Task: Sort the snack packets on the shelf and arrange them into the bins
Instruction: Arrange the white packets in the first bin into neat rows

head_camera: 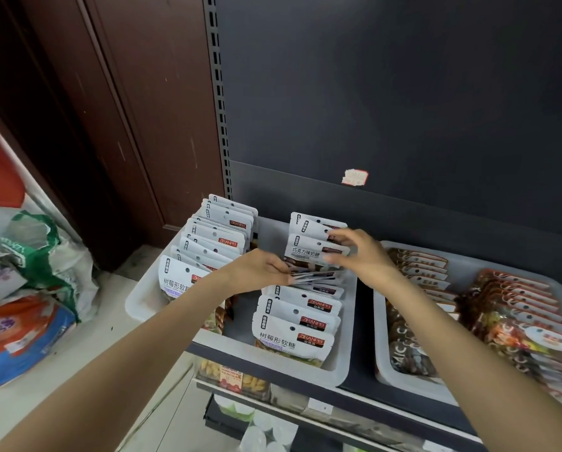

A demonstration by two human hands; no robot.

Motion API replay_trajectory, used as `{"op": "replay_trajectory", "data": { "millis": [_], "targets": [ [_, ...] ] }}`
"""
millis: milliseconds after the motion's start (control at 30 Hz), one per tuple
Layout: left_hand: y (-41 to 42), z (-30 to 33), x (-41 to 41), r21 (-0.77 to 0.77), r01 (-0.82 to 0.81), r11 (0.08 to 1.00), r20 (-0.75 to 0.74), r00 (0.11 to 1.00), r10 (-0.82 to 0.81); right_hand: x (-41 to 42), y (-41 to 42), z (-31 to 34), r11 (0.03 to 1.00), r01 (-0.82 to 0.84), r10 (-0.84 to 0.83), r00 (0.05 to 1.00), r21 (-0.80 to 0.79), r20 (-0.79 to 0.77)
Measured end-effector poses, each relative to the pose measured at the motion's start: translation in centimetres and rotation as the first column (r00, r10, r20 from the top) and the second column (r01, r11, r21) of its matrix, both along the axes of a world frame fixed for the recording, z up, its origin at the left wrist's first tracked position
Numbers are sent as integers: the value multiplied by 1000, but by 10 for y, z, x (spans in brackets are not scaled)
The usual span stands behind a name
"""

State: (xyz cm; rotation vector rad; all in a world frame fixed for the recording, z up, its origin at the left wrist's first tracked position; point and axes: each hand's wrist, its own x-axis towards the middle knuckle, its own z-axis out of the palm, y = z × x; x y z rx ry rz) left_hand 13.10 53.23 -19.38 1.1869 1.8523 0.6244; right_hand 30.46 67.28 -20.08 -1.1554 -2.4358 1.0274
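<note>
- Two bare forearms come in from the near edge, left one crossing the near-left corner of the white bin (338,363), right one passing over the second bin (382,350) to the right.
- Left hand (260,269) pinches a thin fanned stack of packets (315,276) by its left end, over the middle of the white bin's right row.
- Right hand (359,256) is over the far part of that row, fingers curled, tips touching the top edge of the chocolate packet (309,252); blurred, cannot tell if it actually grasps.
- White bin holds two rows of white-topped packets standing on edge: left row (217,243) runs near to far along the left wall, right row (297,321) has near packets leaning, then the hands, then a few at the far end.
- Bare bin floor shows as a strip between the two rows, and at the far middle.
- Dark gap of shelf (361,321) separates the two bins; they sit just beside each other, not touching.
- Second bin is packed with two rows of orange-topped packets (514,305), right row spilling toward the near-right rim.
- Shelf front edge (273,360) runs under both bins; more goods show below it.
- Left of the shelf: floor with bags (28,321) piled by a brown door (110,125).
- Dark back panel (403,93) rises behind, with a small sticker (355,177).
</note>
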Motion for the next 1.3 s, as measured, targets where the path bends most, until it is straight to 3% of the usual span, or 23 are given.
{"op": "replay_trajectory", "data": {
  "millis": [133, 300, 400, 533, 767, 900, 1100, 1167, 1300],
  "targets": [
    [3, 1, -1, 111, -141, 984, -56, 987, 148, 2, -3, 4, 996, -73, 78, 985, -42, 152],
    [4, -6, 1, 209, -150, 966, -108, 979, 175, -11, 0, 7, 940, -26, -81, 952, 341, 296],
    [-4, -7, 0, 234, -61, 970, -135, 986, 94, -14, 6, 3, 889, 47, -194, 940, 455, 281],
    [-10, -7, -7, 188, 31, 982, -131, 991, -6, -16, 12, -4, 869, 107, -239, 945, 483, 222],
    [-5, 3, -13, 88, 56, 995, 12, 998, -57, -16, 5, -1, 852, 10, -119, 977, 524, 175],
    [3, 1, -14, 161, -67, 985, 12, 998, 66, -17, 6, -2, 917, -66, -29, 973, 393, 231],
    [21, -8, -6, 319, -63, 946, -362, 914, 183, -7, 2, 0, 943, -19, 1, 999, 333, 54],
    [25, -12, -5, 320, -76, 944, -379, 903, 201, -4, -1, 0, 975, -67, 60, 997, 211, 41],
    [28, -18, -2, 224, -86, 971, -311, 938, 155, -4, 1, -3, 986, -49, 37, 996, 160, 77]
  ]
}}
